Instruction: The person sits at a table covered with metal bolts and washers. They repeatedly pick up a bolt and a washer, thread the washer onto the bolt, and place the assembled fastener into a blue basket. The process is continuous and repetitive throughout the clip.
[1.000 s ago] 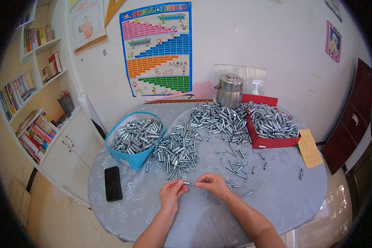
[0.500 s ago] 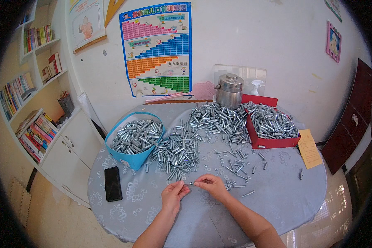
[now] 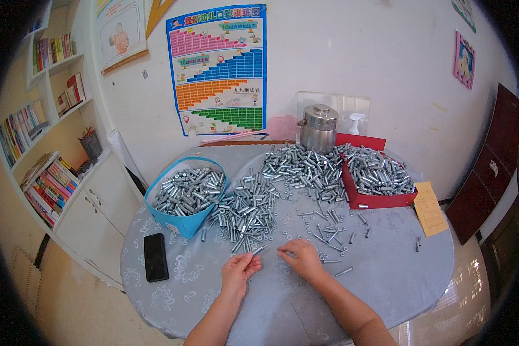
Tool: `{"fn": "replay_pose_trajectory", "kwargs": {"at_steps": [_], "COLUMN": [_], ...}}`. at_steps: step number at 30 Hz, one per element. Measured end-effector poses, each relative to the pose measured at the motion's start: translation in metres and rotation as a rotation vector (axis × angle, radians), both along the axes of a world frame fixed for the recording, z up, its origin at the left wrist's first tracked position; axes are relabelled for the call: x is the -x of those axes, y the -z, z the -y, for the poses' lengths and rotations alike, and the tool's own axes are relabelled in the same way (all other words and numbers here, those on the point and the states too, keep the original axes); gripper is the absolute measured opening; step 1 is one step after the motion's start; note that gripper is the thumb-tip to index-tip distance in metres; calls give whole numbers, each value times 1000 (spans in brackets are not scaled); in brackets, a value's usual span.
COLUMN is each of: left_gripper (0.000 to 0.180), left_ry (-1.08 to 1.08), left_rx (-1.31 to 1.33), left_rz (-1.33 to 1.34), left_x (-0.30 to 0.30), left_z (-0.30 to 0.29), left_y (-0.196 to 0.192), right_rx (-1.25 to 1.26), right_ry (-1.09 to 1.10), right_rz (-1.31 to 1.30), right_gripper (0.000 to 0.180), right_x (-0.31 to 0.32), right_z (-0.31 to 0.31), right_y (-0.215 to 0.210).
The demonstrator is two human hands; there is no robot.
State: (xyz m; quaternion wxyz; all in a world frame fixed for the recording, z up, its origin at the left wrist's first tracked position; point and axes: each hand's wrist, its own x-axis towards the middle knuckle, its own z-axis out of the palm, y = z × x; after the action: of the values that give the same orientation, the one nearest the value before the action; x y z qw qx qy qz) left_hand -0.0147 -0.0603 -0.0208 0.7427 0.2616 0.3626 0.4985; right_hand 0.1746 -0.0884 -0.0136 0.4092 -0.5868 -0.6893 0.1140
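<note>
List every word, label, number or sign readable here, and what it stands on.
Blue-bordered wall poster: printed title, headings and number tables; larger print legible, wording not copied here; finest print too small.
Yellow paper by the red box: writing too small to read.
Book spines: lettering too small or blurred.
Metal piece in the left hand: no text discernible.

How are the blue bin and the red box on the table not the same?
The blue bin has a rounded rim; the red box has straighter edges. The blue bin stands on the left, near the black phone; the red box stands on the right, beside the yellow paper. Both are heaped with silvery metal parts.
</note>
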Motion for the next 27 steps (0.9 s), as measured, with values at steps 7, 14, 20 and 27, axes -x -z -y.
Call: {"fn": "replay_pose_trajectory", "kwargs": {"at_steps": [7, 14, 20, 27], "left_gripper": [12, 15, 15, 13], "left_ry": [28, 49, 96, 119], "left_rx": [-9, -27, -46, -49], "left_rz": [-17, -53, -97, -95], "left_x": [-1, -1, -2, -4], "left_z": [3, 2, 5, 6], "left_y": [-4, -1, -7, -5], "right_rx": [-24, 77, 264, 324], "right_ry": [1, -46, -145, -149], "right_rz": [240, 59, -1001, -1063], "right_gripper": [11, 14, 16, 17], "right_x": [3, 1, 2, 1], "right_z": [3, 1, -3, -1], "right_y": [8, 14, 7, 5]}}
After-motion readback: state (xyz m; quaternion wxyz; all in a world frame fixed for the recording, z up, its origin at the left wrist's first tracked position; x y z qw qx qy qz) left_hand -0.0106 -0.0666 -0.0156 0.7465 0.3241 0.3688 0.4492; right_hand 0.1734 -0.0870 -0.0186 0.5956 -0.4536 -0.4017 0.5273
